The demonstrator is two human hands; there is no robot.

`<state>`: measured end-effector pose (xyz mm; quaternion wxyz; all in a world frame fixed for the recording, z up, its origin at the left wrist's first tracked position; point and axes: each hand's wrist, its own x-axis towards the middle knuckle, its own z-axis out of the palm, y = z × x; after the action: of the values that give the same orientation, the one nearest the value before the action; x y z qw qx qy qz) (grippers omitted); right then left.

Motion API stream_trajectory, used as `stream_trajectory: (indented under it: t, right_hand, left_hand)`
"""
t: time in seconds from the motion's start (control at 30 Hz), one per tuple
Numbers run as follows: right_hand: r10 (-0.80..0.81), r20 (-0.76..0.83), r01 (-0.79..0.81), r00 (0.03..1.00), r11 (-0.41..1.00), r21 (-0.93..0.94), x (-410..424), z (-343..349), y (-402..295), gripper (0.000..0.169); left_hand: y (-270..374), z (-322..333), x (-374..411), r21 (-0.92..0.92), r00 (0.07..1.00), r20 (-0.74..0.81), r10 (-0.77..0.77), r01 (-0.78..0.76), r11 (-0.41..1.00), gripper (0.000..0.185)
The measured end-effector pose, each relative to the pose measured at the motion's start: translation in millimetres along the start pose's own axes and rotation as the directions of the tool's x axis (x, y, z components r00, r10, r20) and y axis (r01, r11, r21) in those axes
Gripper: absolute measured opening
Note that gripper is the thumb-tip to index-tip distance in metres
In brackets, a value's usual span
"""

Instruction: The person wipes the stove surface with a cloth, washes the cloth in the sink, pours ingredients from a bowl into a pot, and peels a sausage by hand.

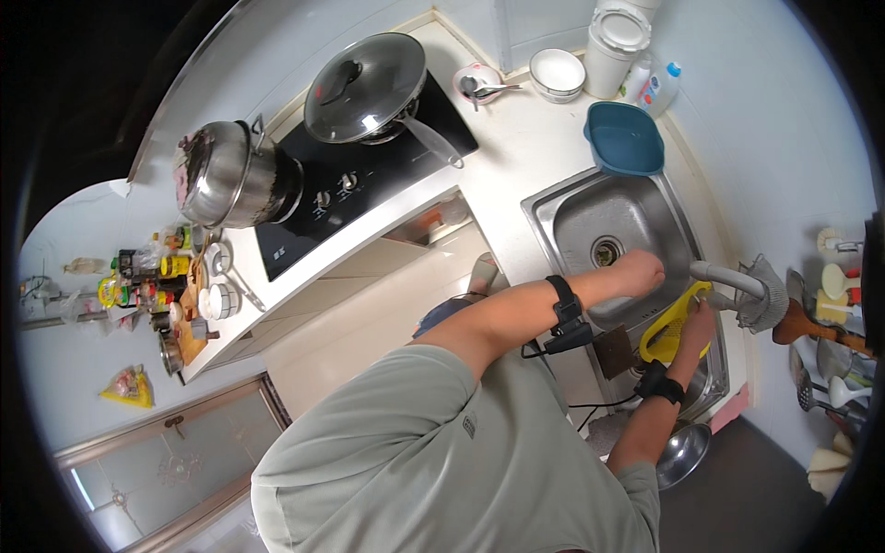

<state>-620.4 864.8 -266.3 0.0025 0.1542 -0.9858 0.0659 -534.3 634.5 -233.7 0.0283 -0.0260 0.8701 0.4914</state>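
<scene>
Over the left basin of the stainless-steel double sink (543, 214), my left hand (639, 273) is curled into a fist near the drain (607, 250). No object shows in it, though its palm side is hidden. My right hand (697, 326) grips the right side of a yellow plastic strainer (667, 328), which is tilted over the other basin. My right fingertips are close to the grey faucet (726, 275), which has a striped cloth (764, 297) wrapped around its base. A brown flat piece (614, 351) lies by the divider between the basins.
A teal plastic basin (626, 138) stands at the sink's back corner. Nearby are a white bowl (557, 72), a plate with spoons (478, 84) and bottles (660, 90). A lidded wok (366, 90) and steel pot (228, 173) sit on the black cooktop (297, 238). Utensils (826, 359) hang at right.
</scene>
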Motion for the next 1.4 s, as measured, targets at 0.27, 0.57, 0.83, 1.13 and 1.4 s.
stream_trajectory:
  t: [0.27,0.57,0.83,1.13,1.4]
  right_hand:
    - [-0.066,0.019,0.067,0.998,0.997,-0.038,-1,23,31,0.019]
    - [0.018,0.084,-0.018,0.996,1.0,0.003,-5,6,7,0.018]
    - [0.024,0.091,-0.023,0.996,1.0,-0.005,-7,6,11,0.016]
    - [0.095,0.46,-0.435,0.883,-0.201,0.878,5,-28,-97,0.019]
    - [0.209,0.072,-0.163,0.975,0.462,0.872,28,-10,-138,0.023]
  left_hand:
    - [18,34,28,-0.111,0.986,-0.168,0.008,-0.027,0.993,0.017]
    - [29,28,33,-0.321,0.981,0.005,-0.194,0.185,0.929,0.022]
    - [21,36,37,-0.469,0.979,0.043,-0.199,0.196,0.861,0.019]
    - [33,19,43,-0.892,0.82,0.424,-0.385,0.452,-0.019,0.033]
    - [-2,22,57,-0.828,0.837,0.52,-0.17,0.445,-0.342,0.023]
